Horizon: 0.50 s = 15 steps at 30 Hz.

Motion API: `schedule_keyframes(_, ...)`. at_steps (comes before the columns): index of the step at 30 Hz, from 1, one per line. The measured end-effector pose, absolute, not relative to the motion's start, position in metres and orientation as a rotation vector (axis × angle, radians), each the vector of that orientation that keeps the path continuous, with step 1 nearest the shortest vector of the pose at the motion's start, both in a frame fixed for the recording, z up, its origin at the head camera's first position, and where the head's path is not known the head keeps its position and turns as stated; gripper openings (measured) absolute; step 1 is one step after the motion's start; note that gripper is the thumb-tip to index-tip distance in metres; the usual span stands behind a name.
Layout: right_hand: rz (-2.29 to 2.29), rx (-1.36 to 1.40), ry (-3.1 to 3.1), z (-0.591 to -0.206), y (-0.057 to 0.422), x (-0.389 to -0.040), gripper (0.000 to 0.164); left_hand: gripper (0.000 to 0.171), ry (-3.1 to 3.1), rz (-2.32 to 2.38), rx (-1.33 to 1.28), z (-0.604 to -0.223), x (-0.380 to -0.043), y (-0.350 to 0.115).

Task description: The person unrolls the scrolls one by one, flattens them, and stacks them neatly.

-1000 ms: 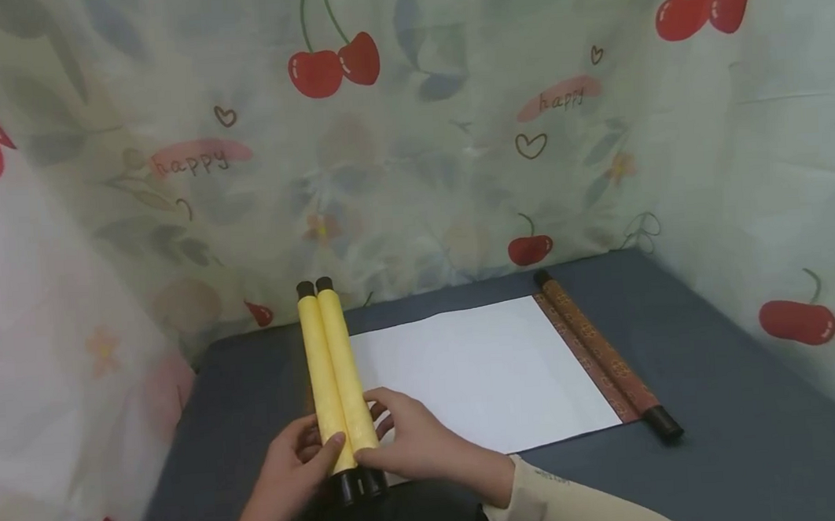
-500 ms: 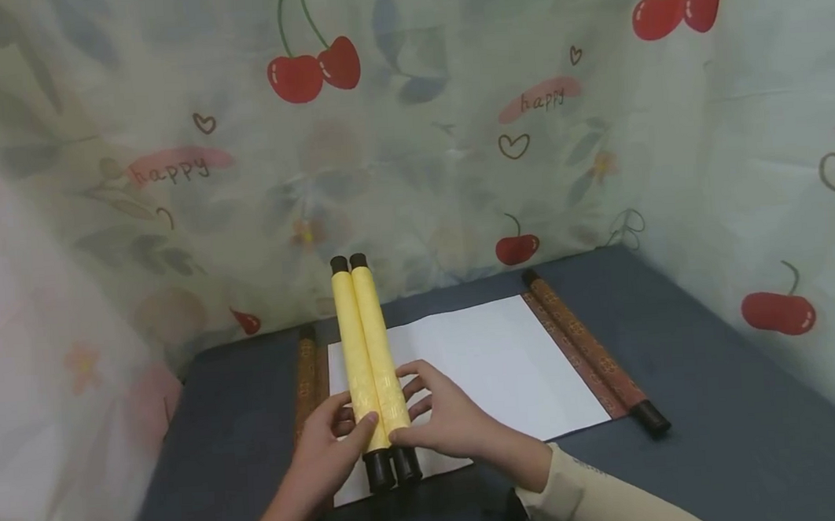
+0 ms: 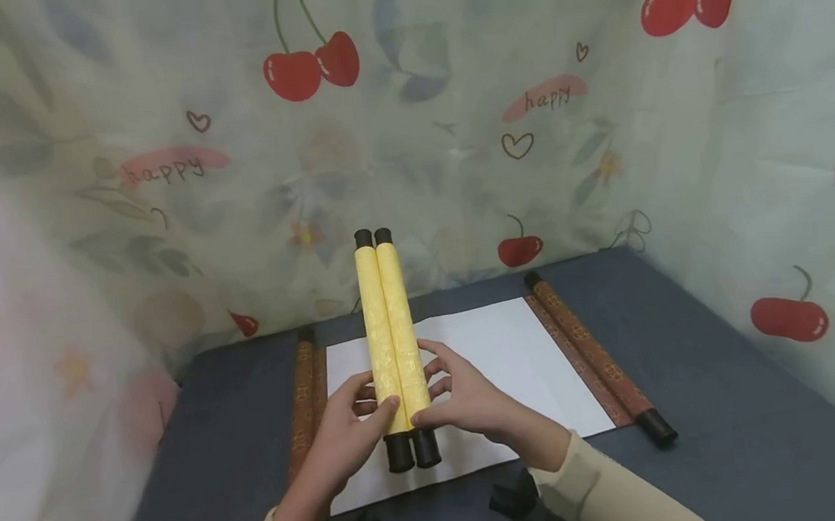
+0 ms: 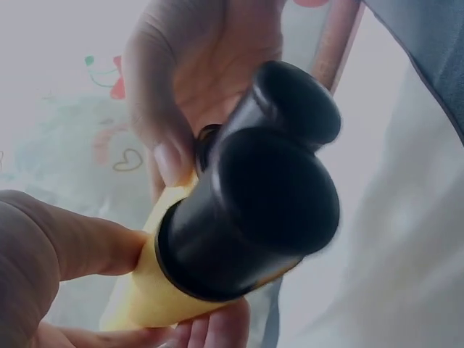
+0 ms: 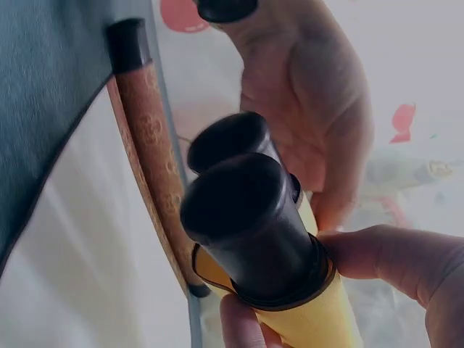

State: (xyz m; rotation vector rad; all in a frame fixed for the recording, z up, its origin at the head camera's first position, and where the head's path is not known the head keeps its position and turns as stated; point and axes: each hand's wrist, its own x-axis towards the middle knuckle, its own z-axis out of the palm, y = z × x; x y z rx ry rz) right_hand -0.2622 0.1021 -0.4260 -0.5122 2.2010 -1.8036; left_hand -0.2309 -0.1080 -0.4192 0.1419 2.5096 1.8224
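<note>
A yellow scroll point(image 3: 378, 325), rolled up as two rolls side by side, is held up in front of me, its far end tilted upward. Black caps point(image 4: 254, 217) close its near ends. My left hand point(image 3: 351, 425) grips the left roll with the thumb on top. On the other side, my right hand point(image 3: 470, 391) pinches the right roll close to its near cap. Below lies an unrolled scroll with a white paper sheet point(image 3: 497, 362) and brown patterned rollers at both ends, the right roller point(image 3: 599, 353) and the left roller point(image 3: 303, 400). The yellow scroll overlaps the sheet in the head view.
A dark grey cloth point(image 3: 236, 451) covers the table. Behind and on both sides hang pale curtains point(image 3: 413, 182) printed with cherries, hearts and leaves. Black objects point(image 3: 515, 495) show by the sleeves at the near edge.
Both hands have lifted the yellow scroll and carried it rightward, from the left end of the white sheet to above it. The left brown roller, hidden earlier, now shows.
</note>
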Motion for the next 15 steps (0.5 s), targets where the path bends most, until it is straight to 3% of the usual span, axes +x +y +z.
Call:
schedule_keyframes(12, -1.769, -0.561, 2.214, -0.4255, 0.1006, -0.2644, 0.103, 0.056, 2.482, 1.829, 0.127, -0.4251, -0.2328, -0.1122)
schedule_keyframes(15, -1.787, -0.579, 2.23, -0.4269, 0.1016, -0.2637, 0.103, 0.063, 2.463, 1.868, 0.159, -0.4256, -0.2339, -0.1127)
